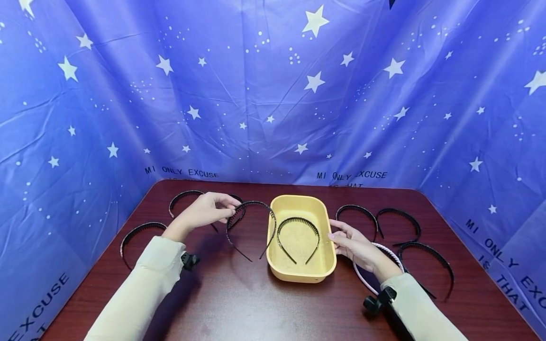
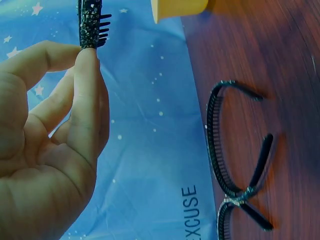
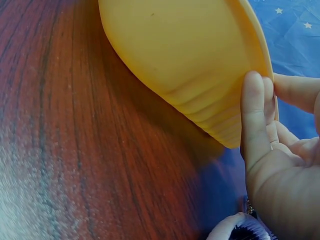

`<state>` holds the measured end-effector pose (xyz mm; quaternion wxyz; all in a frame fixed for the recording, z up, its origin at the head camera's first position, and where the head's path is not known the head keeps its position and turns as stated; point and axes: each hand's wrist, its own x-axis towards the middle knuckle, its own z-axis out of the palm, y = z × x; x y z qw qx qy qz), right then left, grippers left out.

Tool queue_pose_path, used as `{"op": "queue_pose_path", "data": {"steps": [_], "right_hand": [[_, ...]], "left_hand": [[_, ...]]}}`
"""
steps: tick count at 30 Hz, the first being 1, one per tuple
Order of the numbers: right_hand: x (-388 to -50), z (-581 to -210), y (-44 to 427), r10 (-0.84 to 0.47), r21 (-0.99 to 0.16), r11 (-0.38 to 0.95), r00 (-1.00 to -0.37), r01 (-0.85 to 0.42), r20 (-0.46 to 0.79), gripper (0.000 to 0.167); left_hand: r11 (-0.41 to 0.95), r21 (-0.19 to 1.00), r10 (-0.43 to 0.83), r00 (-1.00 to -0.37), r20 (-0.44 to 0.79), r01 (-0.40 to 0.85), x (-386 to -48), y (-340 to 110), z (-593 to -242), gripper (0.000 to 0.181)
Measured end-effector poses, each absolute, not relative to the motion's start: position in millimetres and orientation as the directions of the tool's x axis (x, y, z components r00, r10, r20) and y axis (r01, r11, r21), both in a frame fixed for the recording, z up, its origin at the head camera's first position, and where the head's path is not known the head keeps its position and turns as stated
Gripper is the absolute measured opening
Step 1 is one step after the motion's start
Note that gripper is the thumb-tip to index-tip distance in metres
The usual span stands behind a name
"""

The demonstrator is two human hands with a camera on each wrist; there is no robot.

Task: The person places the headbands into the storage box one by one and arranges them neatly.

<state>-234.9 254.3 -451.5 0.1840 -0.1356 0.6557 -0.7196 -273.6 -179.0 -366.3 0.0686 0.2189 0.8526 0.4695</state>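
Note:
My left hand (image 1: 210, 208) pinches a black toothed headband (image 1: 254, 202) between thumb and fingertips, raised beside the yellow tub with its ends pointing down. The left wrist view shows this headband (image 2: 91, 22) with glittery specks and short comb teeth. My right hand (image 1: 360, 246) holds the right side of the yellow tub (image 1: 298, 276), the thumb (image 3: 253, 107) lying against its wall. Inside the tub lies another black toothed headband (image 1: 298, 219). A pale pink, wrapped-looking headband (image 3: 225, 227) sits under my right wrist, partly hidden.
Left of the tub, several black headbands lie on the brown table (image 1: 239, 303), one (image 1: 142, 226) nearest the left edge. On the right are more black headbands, including one (image 1: 431, 248) near the sleeve. A blue star-patterned curtain (image 1: 256, 94) surrounds the table.

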Motion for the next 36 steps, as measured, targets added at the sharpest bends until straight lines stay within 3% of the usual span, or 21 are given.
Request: {"op": "queue_pose_path", "data": {"steps": [36], "right_hand": [[-234, -451, 254, -0.450, -0.993, -0.084, -0.892, 0.086, -0.039, 0.067]], "left_hand": [[0.451, 0.846, 0.485, -0.874, 0.035, 0.284, -298, -94, -360, 0.030]]}}
